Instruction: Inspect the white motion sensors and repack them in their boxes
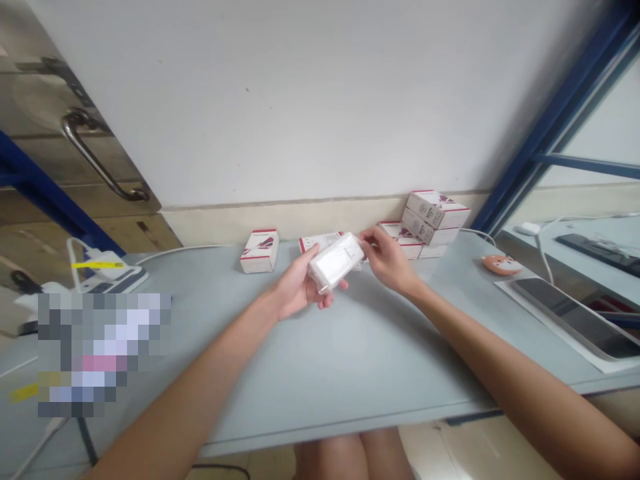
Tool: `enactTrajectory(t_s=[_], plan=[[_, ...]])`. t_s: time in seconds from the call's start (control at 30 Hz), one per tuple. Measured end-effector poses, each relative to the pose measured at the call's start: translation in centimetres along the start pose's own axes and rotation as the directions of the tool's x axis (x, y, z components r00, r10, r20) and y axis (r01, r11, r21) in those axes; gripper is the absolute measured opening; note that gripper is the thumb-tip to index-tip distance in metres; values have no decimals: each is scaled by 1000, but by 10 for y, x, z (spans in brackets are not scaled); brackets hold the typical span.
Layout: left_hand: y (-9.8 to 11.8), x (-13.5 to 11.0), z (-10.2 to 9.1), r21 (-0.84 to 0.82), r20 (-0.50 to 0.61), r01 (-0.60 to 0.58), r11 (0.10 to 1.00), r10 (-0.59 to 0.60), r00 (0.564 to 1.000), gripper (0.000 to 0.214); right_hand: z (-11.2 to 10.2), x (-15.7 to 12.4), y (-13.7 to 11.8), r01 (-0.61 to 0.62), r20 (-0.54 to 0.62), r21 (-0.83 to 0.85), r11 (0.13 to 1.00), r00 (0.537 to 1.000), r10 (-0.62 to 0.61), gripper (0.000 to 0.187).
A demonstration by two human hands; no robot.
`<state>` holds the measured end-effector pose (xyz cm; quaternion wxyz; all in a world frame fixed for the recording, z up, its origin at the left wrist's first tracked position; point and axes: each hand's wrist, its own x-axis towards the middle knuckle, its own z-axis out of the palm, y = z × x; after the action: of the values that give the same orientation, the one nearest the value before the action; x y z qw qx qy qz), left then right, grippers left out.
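Above the middle of the table, my left hand (300, 287) holds a white block-shaped item in clear plastic wrap (336, 261), its fingers curled beneath and the thumb along the near left side. The item's exact kind does not show. My right hand (387, 259) pinches at the far right end of the wrap, fingers closed together. Behind the item lies a white and red box (315, 241), partly covered by it. Another such box (259, 251) stands apart to the left. More of these boxes are stacked (434, 219) just beyond my right hand.
On the left are a power strip with white plugs (110, 270) and a blurred-out patch. To the right lie an orange, animal-faced object (501, 265) and a long dark panel on a white sheet (575, 317). A white wall (320, 100) rises behind the table (320, 373).
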<state>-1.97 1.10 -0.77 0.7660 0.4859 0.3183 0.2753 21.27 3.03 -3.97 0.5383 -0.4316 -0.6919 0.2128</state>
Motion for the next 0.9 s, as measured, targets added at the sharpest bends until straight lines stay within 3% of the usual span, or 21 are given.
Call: enactTrajectory(t_s=[0.17, 0.33, 0.4, 0.5, 0.57, 0.63, 0.73, 0.9], plan=[[7, -6, -4, -78, 142, -109, 991, 119, 983, 48, 4, -3, -4, -64, 49, 53, 997, 997, 62, 21], [8, -17, 9, 55, 216, -185, 981, 169, 962, 85, 5, -7, -8, -196, 185, 87, 977, 967, 177, 21], [5, -17, 13, 188, 169, -240, 952, 210, 963, 89, 4, -7, -7, -246, 231, 123, 961, 949, 214, 23], [-1, -10, 14, 369, 43, -329, 869, 337, 941, 75, 3, -6, -2, -297, 253, 207, 932, 937, 242, 30], [-4, -4, 10, 455, -53, -377, 807, 447, 893, 72, 3, -5, 0, -316, 237, 281, 906, 938, 253, 35], [-6, 2, 5, 508, -175, -400, 763, 546, 819, 74, 4, -4, 0, -335, 215, 358, 872, 938, 272, 40], [-7, 7, 2, 493, -346, -400, 772, 596, 724, 67, 5, -3, -3, -314, 168, 415, 854, 949, 267, 41], [-11, 11, 8, 235, -483, -436, 869, 493, 724, 57, 17, -12, -9, -173, 65, 319, 932, 985, 161, 39]])
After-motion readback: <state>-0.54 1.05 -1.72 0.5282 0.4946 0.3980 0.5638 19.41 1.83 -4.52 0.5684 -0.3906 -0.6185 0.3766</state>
